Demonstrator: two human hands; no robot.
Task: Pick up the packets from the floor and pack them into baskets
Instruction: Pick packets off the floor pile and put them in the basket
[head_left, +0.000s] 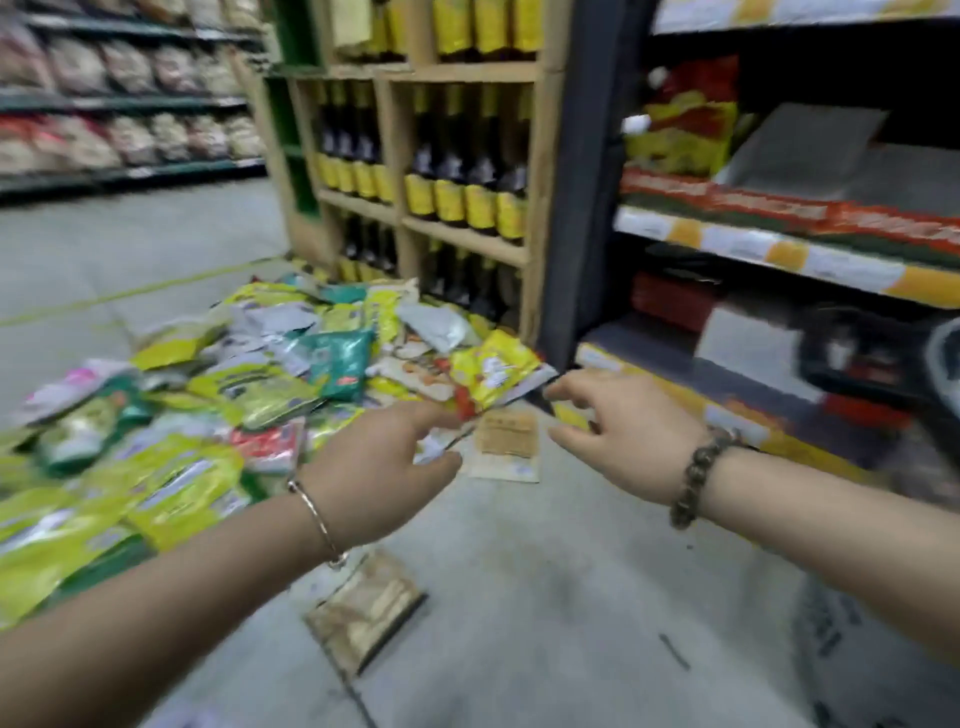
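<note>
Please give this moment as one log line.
left grip pinches yellow packet | right grip open, near it | packet pile on floor

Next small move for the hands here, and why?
Probably close the right hand on the free end of the yellow packet. The left hand pinches its lower corner, lifted beside the pile. The right hand's fingers are spread next to the packet's far edge and hold nothing. No basket is plainly in view, so securing the packet likely comes first.
</note>
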